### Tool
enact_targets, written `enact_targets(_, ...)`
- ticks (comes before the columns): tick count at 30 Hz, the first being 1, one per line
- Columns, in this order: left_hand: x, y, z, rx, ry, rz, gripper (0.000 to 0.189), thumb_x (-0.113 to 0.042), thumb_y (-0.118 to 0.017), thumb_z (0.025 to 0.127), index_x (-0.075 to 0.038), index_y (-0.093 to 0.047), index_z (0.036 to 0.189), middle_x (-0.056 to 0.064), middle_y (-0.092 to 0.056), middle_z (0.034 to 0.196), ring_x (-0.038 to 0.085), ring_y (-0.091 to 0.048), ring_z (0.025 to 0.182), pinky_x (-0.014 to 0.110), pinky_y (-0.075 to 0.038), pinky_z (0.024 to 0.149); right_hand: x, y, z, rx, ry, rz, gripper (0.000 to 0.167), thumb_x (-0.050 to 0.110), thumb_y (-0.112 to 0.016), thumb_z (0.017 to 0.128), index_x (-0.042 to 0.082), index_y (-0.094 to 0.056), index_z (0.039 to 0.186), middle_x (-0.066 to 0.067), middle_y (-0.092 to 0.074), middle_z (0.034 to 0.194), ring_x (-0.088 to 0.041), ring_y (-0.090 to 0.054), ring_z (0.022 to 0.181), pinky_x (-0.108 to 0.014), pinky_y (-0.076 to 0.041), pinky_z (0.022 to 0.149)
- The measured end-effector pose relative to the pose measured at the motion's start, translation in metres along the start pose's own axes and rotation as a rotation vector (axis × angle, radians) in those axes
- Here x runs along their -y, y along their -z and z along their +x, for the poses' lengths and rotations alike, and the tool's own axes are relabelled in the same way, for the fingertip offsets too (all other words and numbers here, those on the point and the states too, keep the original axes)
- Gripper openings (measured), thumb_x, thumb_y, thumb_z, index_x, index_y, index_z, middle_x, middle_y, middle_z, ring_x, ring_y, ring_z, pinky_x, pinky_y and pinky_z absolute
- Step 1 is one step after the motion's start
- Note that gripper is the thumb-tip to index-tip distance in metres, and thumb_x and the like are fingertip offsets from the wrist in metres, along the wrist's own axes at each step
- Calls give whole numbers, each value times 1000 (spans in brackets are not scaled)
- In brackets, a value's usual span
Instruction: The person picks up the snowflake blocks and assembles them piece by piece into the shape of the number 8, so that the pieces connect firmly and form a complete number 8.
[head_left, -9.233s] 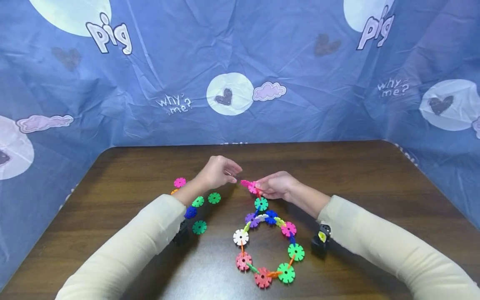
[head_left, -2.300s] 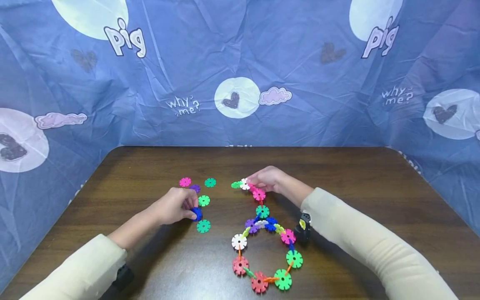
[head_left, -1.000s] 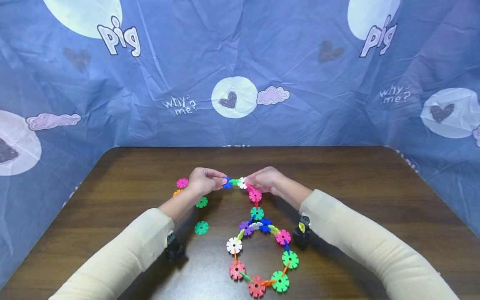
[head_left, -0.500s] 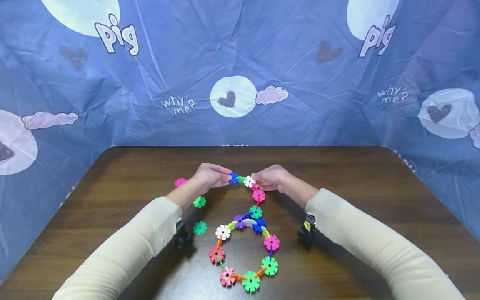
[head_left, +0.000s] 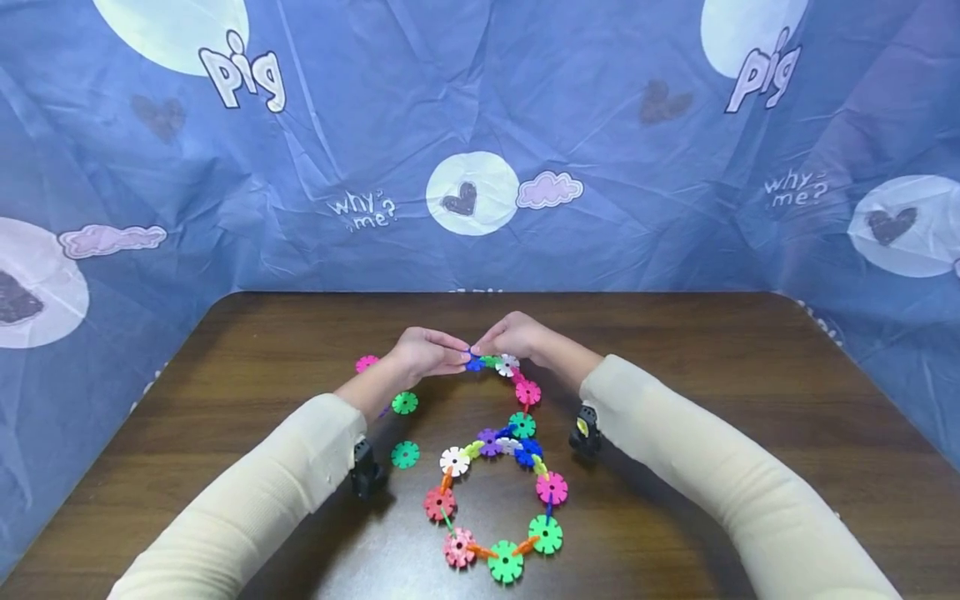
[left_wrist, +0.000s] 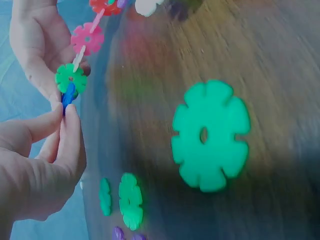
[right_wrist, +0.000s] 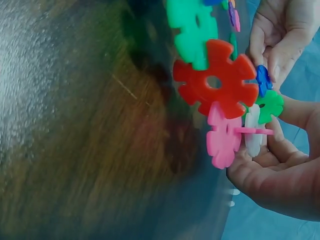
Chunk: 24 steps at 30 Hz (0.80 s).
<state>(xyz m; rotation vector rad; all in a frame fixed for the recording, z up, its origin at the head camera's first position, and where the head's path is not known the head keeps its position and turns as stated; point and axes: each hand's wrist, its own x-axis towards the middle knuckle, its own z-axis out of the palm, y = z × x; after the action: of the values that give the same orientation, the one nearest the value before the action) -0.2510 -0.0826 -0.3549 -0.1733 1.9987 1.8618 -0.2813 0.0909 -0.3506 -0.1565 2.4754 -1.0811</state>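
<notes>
A chain of notched plastic snowflake discs (head_left: pixel 527 392) rises from a closed ring of similar discs (head_left: pixel 506 562) on the table. At its far end, a blue disc (head_left: pixel 475 365) meets a green disc (head_left: pixel 490 361), followed by a white one (head_left: pixel 507 365). My left hand (head_left: pixel 423 353) pinches the blue disc between thumb and fingers. From the other side, my right hand (head_left: pixel 516 335) holds the chain end, its fingertips meeting the left ones at the blue disc. The left wrist view shows the blue disc (left_wrist: pixel 69 95) edge-on against the green one (left_wrist: pixel 71 78).
Left of the ring lie loose discs: a teal one (head_left: pixel 406 455), a green one (head_left: pixel 405 403) and a pink one (head_left: pixel 367 363). My left forearm partly covers this group. A printed blue cloth (head_left: pixel 300 208) hangs behind the brown wooden table (head_left: pixel 675 350).
The left hand has brought the blue disc from the loose pieces to the chain's green end. The right hand's fingertips moved left from the white disc to the blue one. The ring shifted left.
</notes>
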Motion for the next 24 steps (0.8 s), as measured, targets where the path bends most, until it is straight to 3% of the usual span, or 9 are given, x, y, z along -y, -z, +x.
enact_targets(3,-6,6,-1,-32,-19,88,33,5,-64,87,13,-60,118,7,-70,81,10,-69,74,35,-56,91,1,1,0,12,-25,9,34,29,-74,83,4,-74,106,-12,-68,119,-24,-60,111,-38,-50,99)
enact_targets(5,-11,13,-2,-66,-64,218,30,2,-67,86,12,-63,115,11,-73,85,13,-71,77,34,-58,88,1,3,-1,15,-36,13,34,30,-74,83,4,-73,107,-11,-68,120,-23,-60,109,-37,-50,97)
enact_targets(10,-16,33,-4,-161,-207,735,21,-10,-75,82,2,-73,99,14,-76,94,20,-71,84,33,-58,84,-1,6,-1,13,-52,28,35,31,-73,84,5,-72,108,-8,-66,114,-16,-55,96,-26,-47,79)
enact_targets(14,-7,43,-3,-138,-322,1046,25,-15,-79,77,1,-73,95,15,-75,95,26,-67,92,36,-54,87,-5,5,-2,21,-70,44,34,30,-73,85,5,-72,107,-4,-64,104,-15,-51,89,-24,-43,69)
enact_targets(17,-2,44,-3,-106,-377,1128,23,-13,-81,74,2,-73,89,16,-74,89,27,-68,87,37,-56,84,-8,3,-2,33,-81,55,32,30,-73,85,5,-72,106,-4,-64,101,-15,-51,88,-24,-43,68)
enact_targets(24,2,39,-3,-91,-381,1123,22,-13,-84,72,-1,-68,82,12,-73,81,21,-67,79,34,-56,78,-13,3,-3,25,-78,72,31,29,-72,85,5,-72,106,-3,-66,102,-14,-53,88,-24,-45,71)
